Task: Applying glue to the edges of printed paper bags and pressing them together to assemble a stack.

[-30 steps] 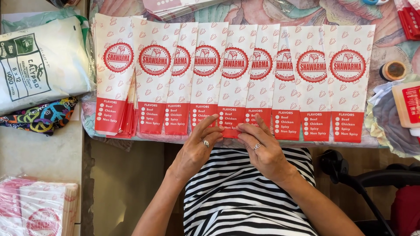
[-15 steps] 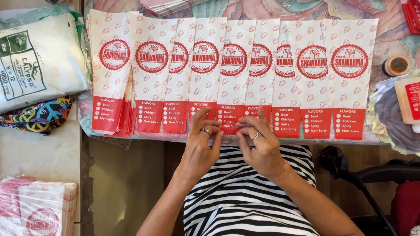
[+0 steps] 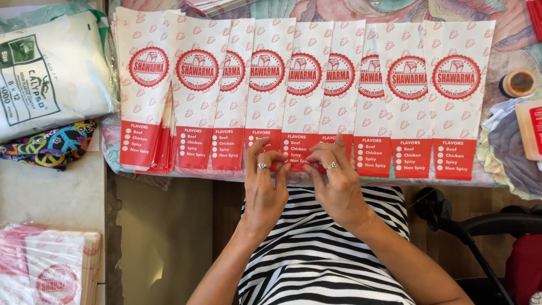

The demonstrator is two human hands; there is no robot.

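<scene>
A row of several long white-and-red paper food bags (image 3: 336, 96) lies fanned and overlapping along the table's near edge. My left hand (image 3: 264, 186) and my right hand (image 3: 334, 182) meet at the red bottom ends of the middle bags (image 3: 296, 150). The fingertips of both hands pinch or press those lower edges. Each hand wears a ring. A thicker stack of the same bags (image 3: 145, 90) sits at the left end of the row. My striped top (image 3: 322, 254) shows below the hands.
A white plastic packet of bags (image 3: 48, 73) and a colourful cloth (image 3: 48, 148) lie at left. Another pack of printed bags (image 3: 48, 274) is at the lower left. A small round tape roll (image 3: 518, 82) and crumpled plastic (image 3: 516, 152) sit at right. A dark chair frame (image 3: 468, 231) stands at the lower right.
Both hands stay at the red ends of the middle bags; the fingers have shifted slightly and drawn closer together. The row of bags looks the same.
</scene>
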